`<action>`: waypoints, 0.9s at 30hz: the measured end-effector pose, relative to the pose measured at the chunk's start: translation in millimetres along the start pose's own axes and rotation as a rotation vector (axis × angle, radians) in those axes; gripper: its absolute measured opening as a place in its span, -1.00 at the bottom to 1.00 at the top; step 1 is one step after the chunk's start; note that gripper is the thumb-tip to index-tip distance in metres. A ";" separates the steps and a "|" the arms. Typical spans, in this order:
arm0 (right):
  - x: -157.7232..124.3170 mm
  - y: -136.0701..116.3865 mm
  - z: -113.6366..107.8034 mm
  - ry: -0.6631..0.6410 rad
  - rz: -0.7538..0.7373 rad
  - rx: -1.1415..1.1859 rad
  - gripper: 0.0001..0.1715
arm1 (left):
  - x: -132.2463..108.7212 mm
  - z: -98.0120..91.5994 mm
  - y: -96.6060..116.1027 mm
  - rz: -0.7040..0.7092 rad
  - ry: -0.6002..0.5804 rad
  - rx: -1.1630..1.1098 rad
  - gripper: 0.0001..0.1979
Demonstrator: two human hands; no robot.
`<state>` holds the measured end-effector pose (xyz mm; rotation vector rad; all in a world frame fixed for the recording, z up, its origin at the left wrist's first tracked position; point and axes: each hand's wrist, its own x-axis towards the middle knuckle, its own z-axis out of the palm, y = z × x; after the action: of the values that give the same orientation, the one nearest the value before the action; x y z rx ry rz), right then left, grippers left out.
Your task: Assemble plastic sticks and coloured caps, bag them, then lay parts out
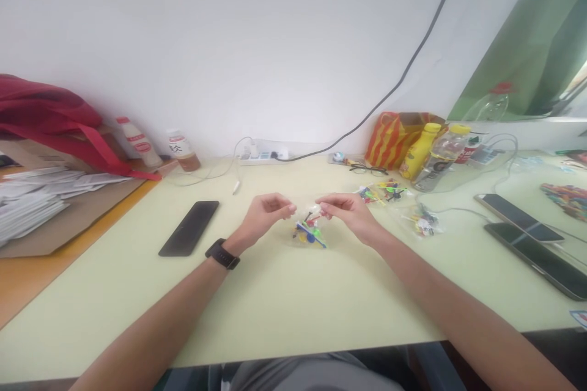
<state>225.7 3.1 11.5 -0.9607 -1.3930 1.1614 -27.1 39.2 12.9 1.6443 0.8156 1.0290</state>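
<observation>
A small clear plastic bag (300,244) with several colourful plastic pieces (310,232) in it hangs or rests between my hands, low over the table. On its left upper edge, my left hand (270,214) pinches with thumb and forefinger; a black watch (222,254) is on that wrist. My right hand (351,214) pinches the right upper edge in the same way. Blue, green, yellow and red pieces show through the film. Beyond my right hand lies a loose pile of similar pieces (383,192), and another filled clear bag (424,223) sits to its right.
A black phone (189,229) lies left of my left hand. Two more phones (518,218) (536,259) lie at the right. Bottles (443,159) and a striped bag (383,140) stand at the back right. A power strip (263,156) and glasses (369,169) are near the wall.
</observation>
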 end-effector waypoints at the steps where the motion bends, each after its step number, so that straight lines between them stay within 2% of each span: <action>1: 0.7 0.6 -1.2 0.015 0.008 0.011 -0.59 | -0.5 0.6 -0.7 -0.014 -0.038 0.004 -0.71; 3: 1.9 1.7 -2.8 0.041 0.028 0.027 -0.60 | -1.2 2.2 -3.0 -0.042 -0.079 0.007 -0.70; 8: 3.5 3.5 -3.5 0.081 -0.030 0.007 -0.61 | -0.8 4.6 -7.6 -0.038 -0.025 0.013 -0.68; 10: 4.2 4.4 -4.2 0.096 -0.045 0.009 -0.61 | -1.1 4.5 -6.2 -0.031 -0.047 0.026 -0.68; 15: 8.7 8.8 -9.2 0.160 -0.026 0.075 -0.60 | -3.2 1.6 -6.0 -0.131 -0.287 0.071 -0.62; 17: 10.7 9.8 -11.8 0.187 -0.017 0.120 -0.61 | -3.5 0.7 -10.0 -0.143 -0.322 0.095 -0.58; 21: 11.9 7.2 -14.9 0.179 -0.018 0.224 -0.63 | -3.6 2.8 -17.4 -0.130 -0.317 0.138 -0.55; 27: 8.4 -3.5 -12.5 0.134 -0.029 0.262 -0.67 | -6.2 10.9 -14.4 -0.074 -0.286 0.327 -0.68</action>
<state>237.0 12.3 16.6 -0.8125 -1.1132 1.2013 -20.2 33.6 -4.0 1.9658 0.8754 0.6099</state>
